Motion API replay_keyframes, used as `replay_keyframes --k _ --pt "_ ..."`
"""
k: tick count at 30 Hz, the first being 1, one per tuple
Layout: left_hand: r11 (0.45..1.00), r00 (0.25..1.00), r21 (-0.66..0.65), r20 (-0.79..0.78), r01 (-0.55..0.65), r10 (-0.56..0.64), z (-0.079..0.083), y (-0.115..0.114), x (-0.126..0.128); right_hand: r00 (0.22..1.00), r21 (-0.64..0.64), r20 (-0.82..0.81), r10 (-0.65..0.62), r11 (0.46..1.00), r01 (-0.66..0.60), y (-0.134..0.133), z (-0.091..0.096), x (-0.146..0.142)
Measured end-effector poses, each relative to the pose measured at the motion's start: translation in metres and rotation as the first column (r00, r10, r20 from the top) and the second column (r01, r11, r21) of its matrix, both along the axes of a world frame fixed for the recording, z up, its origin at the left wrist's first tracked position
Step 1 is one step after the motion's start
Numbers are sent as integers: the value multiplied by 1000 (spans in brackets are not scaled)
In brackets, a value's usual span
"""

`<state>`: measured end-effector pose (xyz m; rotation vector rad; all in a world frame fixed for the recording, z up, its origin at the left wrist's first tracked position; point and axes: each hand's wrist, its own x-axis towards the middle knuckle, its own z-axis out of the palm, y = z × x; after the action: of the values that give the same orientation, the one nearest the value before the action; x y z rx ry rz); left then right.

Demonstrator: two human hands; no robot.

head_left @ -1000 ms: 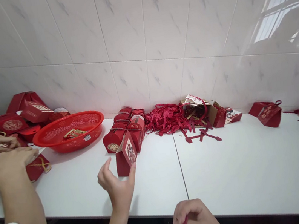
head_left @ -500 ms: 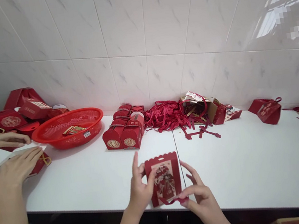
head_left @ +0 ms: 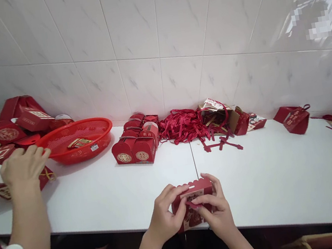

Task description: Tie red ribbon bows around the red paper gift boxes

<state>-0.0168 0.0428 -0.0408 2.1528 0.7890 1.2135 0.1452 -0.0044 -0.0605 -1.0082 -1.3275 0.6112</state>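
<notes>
A red gift box (head_left: 192,220) with a scalloped top edge, a slot and a printed picture stands at the table's front edge between my hands. My left hand (head_left: 165,214) is closed on its left side, fingers over the top and thumb on the front. My right hand (head_left: 217,209) pinches a dark red ribbon (head_left: 192,205) against the front of the box, just below the slot. One right finger rests behind the box's upper right corner. The hands cover part of the picture and the ribbon's ends.
Behind stand several finished red boxes (head_left: 135,151), a heap of red ribbons (head_left: 180,125) and an open carton (head_left: 236,120). A red plastic basket (head_left: 101,148) sits to the left. Beside it a co-worker's hand (head_left: 22,165) is over another box. A red box (head_left: 296,122) lies far right.
My right hand has lifted the ribbon from the box's bottom up to near the slot. My left fingers have moved over the top. The co-worker's hand has lifted off the white flap.
</notes>
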Motion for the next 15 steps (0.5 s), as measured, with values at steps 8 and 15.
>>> replay_keyframes --k 8,15 --pt "994 999 -99 34 37 -34 6 1 0 1000 -64 22 8 998 -6 -1 -2 2" --pt "976 999 -215 -3 35 -36 5 0 1 998 -40 34 -49 998 51 1 -7 2"
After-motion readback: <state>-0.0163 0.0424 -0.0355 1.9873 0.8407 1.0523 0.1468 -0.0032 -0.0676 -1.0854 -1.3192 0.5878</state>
